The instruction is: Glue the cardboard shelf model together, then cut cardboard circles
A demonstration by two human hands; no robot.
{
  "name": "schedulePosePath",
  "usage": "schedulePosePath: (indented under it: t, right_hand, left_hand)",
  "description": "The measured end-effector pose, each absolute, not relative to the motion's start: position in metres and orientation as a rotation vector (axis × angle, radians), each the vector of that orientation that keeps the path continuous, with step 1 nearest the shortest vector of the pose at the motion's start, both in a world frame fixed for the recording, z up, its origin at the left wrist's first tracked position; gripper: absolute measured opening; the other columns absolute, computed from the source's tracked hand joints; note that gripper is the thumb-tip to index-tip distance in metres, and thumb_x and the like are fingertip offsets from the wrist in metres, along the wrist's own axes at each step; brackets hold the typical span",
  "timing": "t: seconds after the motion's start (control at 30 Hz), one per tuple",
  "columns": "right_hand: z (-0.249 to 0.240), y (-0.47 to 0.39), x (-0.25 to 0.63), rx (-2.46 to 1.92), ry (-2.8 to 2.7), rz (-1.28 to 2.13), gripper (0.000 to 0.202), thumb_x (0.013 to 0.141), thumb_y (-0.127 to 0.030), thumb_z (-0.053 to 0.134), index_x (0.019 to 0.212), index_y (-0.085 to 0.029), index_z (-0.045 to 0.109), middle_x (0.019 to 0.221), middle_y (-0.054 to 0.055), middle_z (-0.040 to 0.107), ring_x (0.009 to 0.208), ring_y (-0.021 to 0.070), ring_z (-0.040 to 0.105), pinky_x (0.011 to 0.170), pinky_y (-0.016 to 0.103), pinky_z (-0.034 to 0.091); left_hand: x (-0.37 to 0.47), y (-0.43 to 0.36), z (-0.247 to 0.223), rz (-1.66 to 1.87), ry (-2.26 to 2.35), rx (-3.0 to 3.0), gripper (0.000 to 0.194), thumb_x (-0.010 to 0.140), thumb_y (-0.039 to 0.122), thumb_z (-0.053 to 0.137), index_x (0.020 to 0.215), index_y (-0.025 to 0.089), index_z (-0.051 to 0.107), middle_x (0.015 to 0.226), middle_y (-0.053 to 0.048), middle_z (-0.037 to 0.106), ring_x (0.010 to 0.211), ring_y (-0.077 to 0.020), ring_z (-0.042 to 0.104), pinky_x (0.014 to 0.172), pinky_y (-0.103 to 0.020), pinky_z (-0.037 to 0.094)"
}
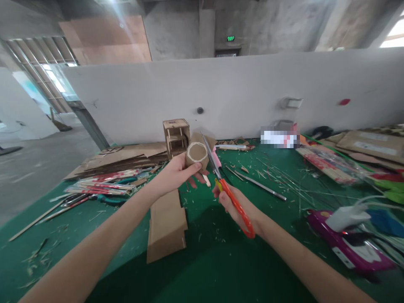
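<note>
The left hand [179,170] pinches a brown cardboard piece [197,152] with a pale ring [189,148] over the green desk [217,265]; the right hand [236,206] grips orange-handled scissors [224,185], their long axis slanting forward and leftward, blades just beside the cardboard's right edge (touching or not, I can't tell).

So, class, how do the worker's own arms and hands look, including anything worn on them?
The left forearm and right forearm show no sleeves. The left hand and right hand are ungloved; no watch or bracelet shows.
</note>
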State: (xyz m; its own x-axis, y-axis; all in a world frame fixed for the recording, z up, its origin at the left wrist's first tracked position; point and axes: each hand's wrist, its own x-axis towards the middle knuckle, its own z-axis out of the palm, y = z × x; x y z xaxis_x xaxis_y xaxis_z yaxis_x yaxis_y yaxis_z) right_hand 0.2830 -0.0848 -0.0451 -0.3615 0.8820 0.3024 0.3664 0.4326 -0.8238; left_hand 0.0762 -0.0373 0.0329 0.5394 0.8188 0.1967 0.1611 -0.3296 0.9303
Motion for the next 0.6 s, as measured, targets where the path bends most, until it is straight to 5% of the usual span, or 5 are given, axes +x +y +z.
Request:
schedulePosePath:
  t: [0.33, 0.6]
  right_hand:
    - [-0.05, -0.09, 0.273, -1.175, -1.756, 0.934, 0.048, 0.093, -0.064, 0.035, 0.071, -0.021, 0.041, 0.06, -0.003, 0.042, 0.052, 0.0111, 0.041, 0.047, 0.025, 0.036]
    - [-0.04, -0.095, 0.271, -1.144, -1.851, 0.868, 0.048, 0.093, -0.063, 0.036, 0.074, -0.02, 0.043, 0.067, -0.001, 0.043, 0.057, 0.0124, 0.04, 0.051, 0.026, 0.035]
  left_hand:
    - [0.09, -0.048, 0.029, 0.955, 0.758, 1.618, 0.017, 0.09, 0.029, 0.057, 0.094, 0.016, 0.047, 0.079, -0.004, 0.065, 0.061, -0.0133, 0.067, 0.049, -0.022, 0.054]
    - [0.093, -0.047, 0.028, 1.288, 0.79, 1.4, 0.028, 0.082, 0.041, 0.065, 0.095, 0.018, 0.056, 0.087, -0.001, 0.056, 0.072, -0.0136, 0.061, 0.052, -0.024, 0.058]
